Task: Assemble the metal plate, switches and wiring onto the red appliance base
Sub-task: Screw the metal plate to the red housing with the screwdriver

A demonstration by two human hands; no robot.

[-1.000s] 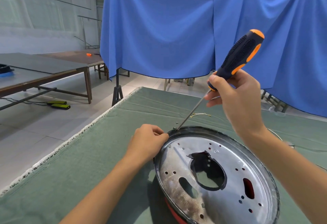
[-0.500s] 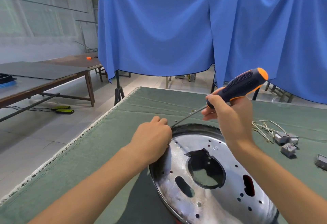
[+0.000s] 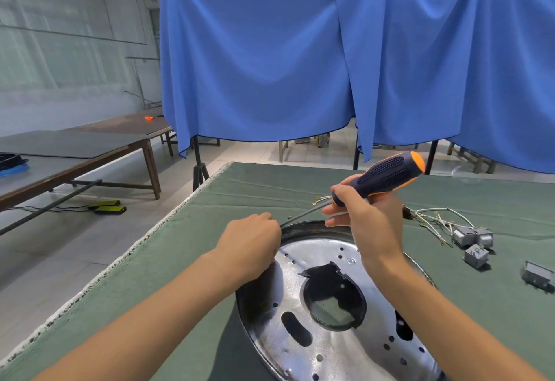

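A round shiny metal plate with holes and a large central cutout lies on the green table cloth; the red base under it is hidden. My left hand is closed at the plate's far left rim, pinching something I cannot make out. My right hand grips a black and orange screwdriver, whose thin shaft slants down to the left, its tip reaching my left fingertips at the rim. Grey switches with pale wiring lie on the cloth to the right.
The green cloth table ends in a frayed left edge with bare floor beyond. A blue curtain hangs behind the table. Brown tables stand at the left, with yellow-green pedals on the floor.
The screwdriver handle has dropped from steep to a low slant. My left hand stays at the rim. The view has risen and shifted, bringing the switches and wiring into sight.
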